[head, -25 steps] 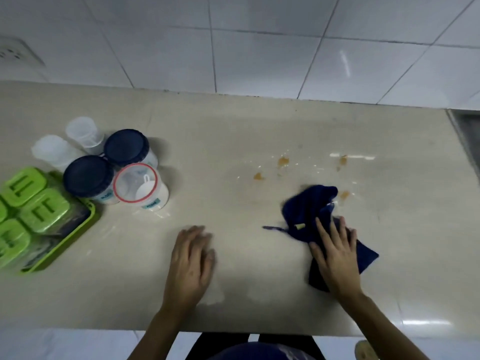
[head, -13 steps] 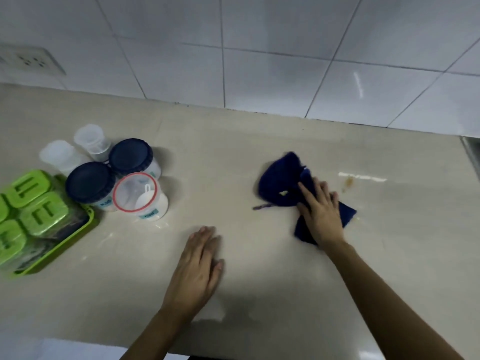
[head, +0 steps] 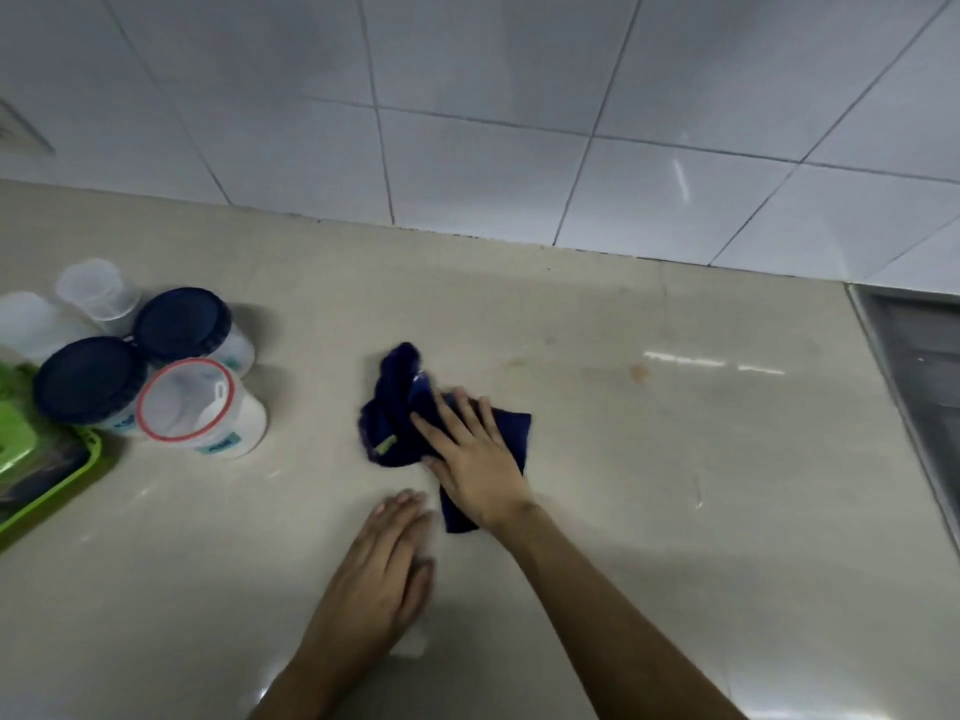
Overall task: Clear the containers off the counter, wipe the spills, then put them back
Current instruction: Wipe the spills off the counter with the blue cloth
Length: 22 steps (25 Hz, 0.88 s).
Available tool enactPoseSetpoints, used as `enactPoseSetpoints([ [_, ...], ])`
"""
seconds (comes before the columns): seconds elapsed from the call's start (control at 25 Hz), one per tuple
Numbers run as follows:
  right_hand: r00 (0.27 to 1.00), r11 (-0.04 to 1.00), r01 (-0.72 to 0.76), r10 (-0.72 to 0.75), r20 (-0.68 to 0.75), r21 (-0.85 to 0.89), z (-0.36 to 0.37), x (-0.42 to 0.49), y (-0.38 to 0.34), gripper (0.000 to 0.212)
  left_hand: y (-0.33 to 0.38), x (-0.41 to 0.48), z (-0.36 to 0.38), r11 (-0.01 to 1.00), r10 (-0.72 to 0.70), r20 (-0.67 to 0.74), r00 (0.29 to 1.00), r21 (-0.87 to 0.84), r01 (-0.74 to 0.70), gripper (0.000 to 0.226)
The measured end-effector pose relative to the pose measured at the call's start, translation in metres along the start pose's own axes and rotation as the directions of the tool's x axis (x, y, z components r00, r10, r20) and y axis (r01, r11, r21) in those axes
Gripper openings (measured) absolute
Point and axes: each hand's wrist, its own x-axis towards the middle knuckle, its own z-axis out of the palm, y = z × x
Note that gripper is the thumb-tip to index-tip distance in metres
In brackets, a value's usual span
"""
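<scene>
Here the navy cloth is lying bunched, its long axis slanting toward the wall, right of the red-rimmed tub. The right hand, fingers spread, is pressing its near half; the left hand is resting flat.

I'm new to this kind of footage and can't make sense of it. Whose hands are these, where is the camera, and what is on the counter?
No machine here: a person wears a camera on their head, looking down at their own bare hands. The right hand presses flat on a dark blue cloth, wiping the beige counter. The left hand rests flat on the counter, holding nothing. One brownish spill spot shows to the right of the cloth. At the left stand two tubs with dark blue lids, a red-rimmed tub, clear cups and a green tray.
</scene>
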Motion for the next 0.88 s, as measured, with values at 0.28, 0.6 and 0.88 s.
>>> enactPoseSetpoints([
  [0.28,0.978,0.980,-0.189,0.193,-0.083,0.055,-0.036,-0.074,0.145,0.051,0.030,0.028,0.009,0.999,0.041,0.087,0.995,0.005,-0.042,0.051],
  [0.6,0.701,0.723,-0.686,0.687,-0.191,0.080,-0.056,-0.172,0.211,0.054,0.063,0.050,0.043,0.994,-0.086,0.026,0.996,-0.064,0.088,0.055],
  [0.88,0.995,0.995,0.102,-0.102,0.000,-0.004,-0.029,-0.051,0.119,0.049,0.064,0.048,0.046,0.990,-0.138,0.039,0.990,0.031,0.137,0.060],
])
